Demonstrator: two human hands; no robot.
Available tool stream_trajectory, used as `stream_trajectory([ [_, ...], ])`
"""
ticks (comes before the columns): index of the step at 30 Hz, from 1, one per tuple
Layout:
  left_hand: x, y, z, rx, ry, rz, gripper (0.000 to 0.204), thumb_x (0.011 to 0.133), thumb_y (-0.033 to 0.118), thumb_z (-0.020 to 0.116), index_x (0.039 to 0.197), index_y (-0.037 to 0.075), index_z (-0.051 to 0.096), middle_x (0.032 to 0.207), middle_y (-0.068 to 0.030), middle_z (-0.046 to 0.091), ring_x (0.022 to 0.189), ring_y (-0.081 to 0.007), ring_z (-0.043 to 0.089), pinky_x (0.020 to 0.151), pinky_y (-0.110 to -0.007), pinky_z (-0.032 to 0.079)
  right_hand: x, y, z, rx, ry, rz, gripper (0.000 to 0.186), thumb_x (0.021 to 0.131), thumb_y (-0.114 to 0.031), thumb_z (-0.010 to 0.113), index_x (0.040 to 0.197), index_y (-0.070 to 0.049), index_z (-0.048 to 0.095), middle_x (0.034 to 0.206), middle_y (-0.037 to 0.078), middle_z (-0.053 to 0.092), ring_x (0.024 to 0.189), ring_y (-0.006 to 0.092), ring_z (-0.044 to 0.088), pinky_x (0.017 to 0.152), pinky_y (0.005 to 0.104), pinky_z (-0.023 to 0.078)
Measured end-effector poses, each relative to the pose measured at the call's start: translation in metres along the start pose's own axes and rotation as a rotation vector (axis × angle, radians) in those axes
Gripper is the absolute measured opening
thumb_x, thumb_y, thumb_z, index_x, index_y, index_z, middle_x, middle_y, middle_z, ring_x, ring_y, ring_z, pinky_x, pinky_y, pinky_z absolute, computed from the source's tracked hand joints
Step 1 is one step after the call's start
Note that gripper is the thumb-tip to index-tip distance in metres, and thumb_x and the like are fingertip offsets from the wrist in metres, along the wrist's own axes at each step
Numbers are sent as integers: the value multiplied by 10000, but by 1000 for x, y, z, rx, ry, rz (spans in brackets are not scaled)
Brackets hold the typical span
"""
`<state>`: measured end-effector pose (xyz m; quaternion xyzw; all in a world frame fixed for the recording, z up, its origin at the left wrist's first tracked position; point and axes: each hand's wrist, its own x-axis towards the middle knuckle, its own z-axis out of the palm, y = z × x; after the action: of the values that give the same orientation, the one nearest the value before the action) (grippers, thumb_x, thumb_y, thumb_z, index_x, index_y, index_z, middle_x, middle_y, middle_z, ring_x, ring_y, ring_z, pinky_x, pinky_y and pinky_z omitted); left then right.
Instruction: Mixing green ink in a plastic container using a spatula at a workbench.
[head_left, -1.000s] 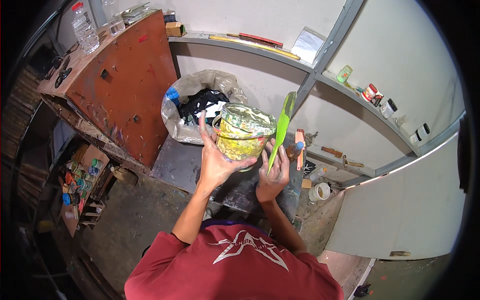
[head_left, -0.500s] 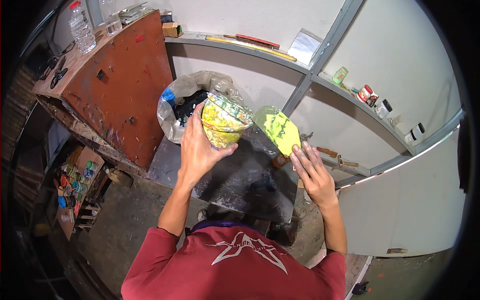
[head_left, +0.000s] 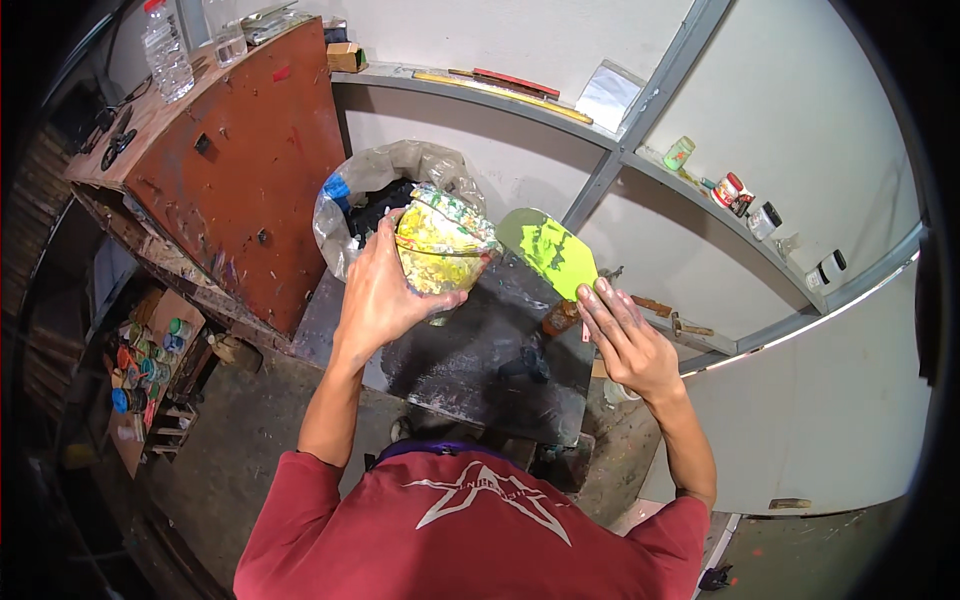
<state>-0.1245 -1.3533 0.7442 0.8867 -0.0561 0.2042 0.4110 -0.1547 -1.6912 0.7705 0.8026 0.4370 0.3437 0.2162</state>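
Gripping with the right hand (head_left: 635,348), over the table's (head_left: 460,368) right side, a green scraper (head_left: 548,256) by its near end; now turned broad face to view, edge-on a second ago. Clamping the left hand (head_left: 378,300) around a paint-caked tub (head_left: 442,264) over the table's left side, tilted more than before. On the table's right, a brown bottle (head_left: 561,318). At its far left, a plastic bag (head_left: 432,164).

Left grip (head_left: 380,297) curved, right grip (head_left: 632,346) flatter
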Motion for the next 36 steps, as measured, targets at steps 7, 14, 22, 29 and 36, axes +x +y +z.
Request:
stream_trajectory([
  [7,-5,4,-2,75,-36,-48,1118,557,384,973,1424,-59,424,1260,-295,664,1172,-418,669,1002,-468,533,14,9,-16,-143,-44,-128,413,911,-85,601,1306,4,683,1439,104,621,1347,271,591,1137,392,483],
  [14,-7,6,2,117,-84,-90,1100,559,401,971,1401,-76,448,1214,-313,673,1124,-434,682,965,-466,544,26,11,-33,-237,-82,-237,442,920,-101,592,1331,47,655,1421,115,630,1343,266,594,1141,383,472],
  [22,-12,11,11,67,-130,-70,1080,545,402,972,1376,-68,466,1162,-309,690,1083,-435,695,941,-471,546,43,13,-43,-199,-110,-185,471,898,-110,607,1341,45,649,1460,112,597,1367,279,571,1149,393,466],
  [29,-9,14,5,44,-118,-24,1137,549,415,972,1397,-113,428,1182,-338,660,1082,-458,680,945,-488,546,41,12,-47,-167,-102,-158,475,882,-89,612,1341,26,657,1468,108,594,1367,272,570,1145,386,473],
  [36,-8,13,2,-49,-138,-19,1113,513,427,974,1391,-49,483,1215,-282,686,1152,-412,677,1009,-450,513,30,20,-52,-145,-69,-134,412,901,-67,607,1297,11,691,1435,86,627,1331,264,604,1126,380,489],
])
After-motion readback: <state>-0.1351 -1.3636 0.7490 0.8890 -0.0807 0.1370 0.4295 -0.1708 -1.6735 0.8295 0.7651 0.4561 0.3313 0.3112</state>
